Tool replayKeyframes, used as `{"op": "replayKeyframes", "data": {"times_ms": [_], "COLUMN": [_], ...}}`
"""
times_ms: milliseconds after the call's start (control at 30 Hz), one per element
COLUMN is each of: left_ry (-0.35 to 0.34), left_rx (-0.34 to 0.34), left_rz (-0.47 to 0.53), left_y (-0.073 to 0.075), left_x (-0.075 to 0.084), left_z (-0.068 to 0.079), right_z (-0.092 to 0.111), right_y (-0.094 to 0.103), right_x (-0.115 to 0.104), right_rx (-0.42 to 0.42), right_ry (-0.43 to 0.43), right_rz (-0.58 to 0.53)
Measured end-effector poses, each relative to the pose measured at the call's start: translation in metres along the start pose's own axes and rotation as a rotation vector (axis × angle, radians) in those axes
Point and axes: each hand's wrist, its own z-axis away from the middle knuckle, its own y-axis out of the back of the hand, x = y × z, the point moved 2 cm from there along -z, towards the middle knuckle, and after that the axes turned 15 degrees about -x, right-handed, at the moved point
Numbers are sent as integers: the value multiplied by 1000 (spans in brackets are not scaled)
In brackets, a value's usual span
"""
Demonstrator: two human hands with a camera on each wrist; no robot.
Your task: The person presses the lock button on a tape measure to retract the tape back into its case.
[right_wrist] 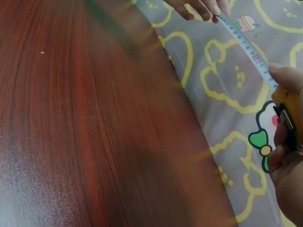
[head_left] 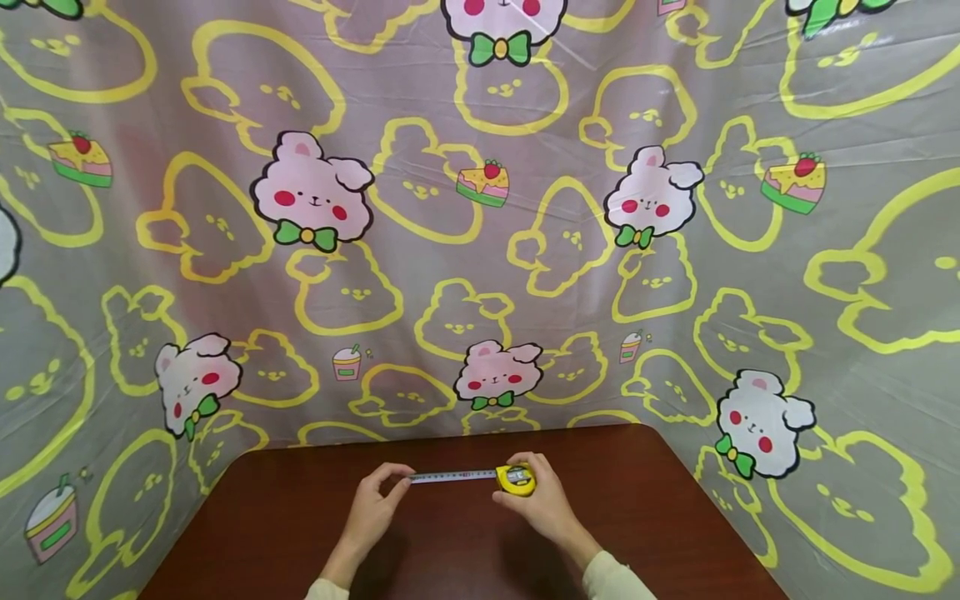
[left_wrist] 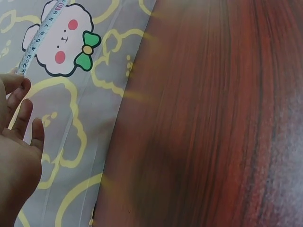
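A yellow tape measure point(head_left: 516, 479) is gripped in my right hand point(head_left: 546, 502), its case between thumb and fingers. The white blade point(head_left: 454, 477) is drawn out to the left, nearly level, above the table. My left hand point(head_left: 372, 505) pinches the blade's free end between thumb and forefinger. In the left wrist view the blade point(left_wrist: 41, 38) runs up from the fingertips, and the other fingers are spread apart from it. A dark clip point(right_wrist: 286, 118) shows on the yellow case in the right wrist view, where the right hand point(right_wrist: 289, 182) wraps it.
A dark reddish-brown wooden table point(head_left: 450, 542) lies under both hands. Behind it and at both sides hangs a grey curtain point(head_left: 420, 333) printed with yellow outlines and white rabbit faces. A tiny pale speck point(right_wrist: 42, 52) lies on the tabletop.
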Motion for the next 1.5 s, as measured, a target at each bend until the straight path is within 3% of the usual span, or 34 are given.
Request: {"op": "replayKeyframes", "data": {"times_ms": [233,400,533,733,967,1500], "left_ry": [-30,-1,19,-21,-32,-9], "left_rx": [-6,9,17,11,34,-13], "left_rz": [12,-13,-12,6,16,78], "left_y": [-5,-10,-14,-15,-21,-35], "left_x": [0,3,17,41,38,44], "left_z": [-2,-3,-3,-2,-1,-6], "right_z": [0,-1,-2,-1,0,-2], "right_y": [-4,-7,-11,-14,-18,-29], "right_x": [-5,-5,-6,-8,-7,-11], "right_rx": [-4,-12,-22,-32,-32,-34], "right_ry": [14,13,18,18,15,51], "right_rz": [6,9,-9,-5,-23,-1]}}
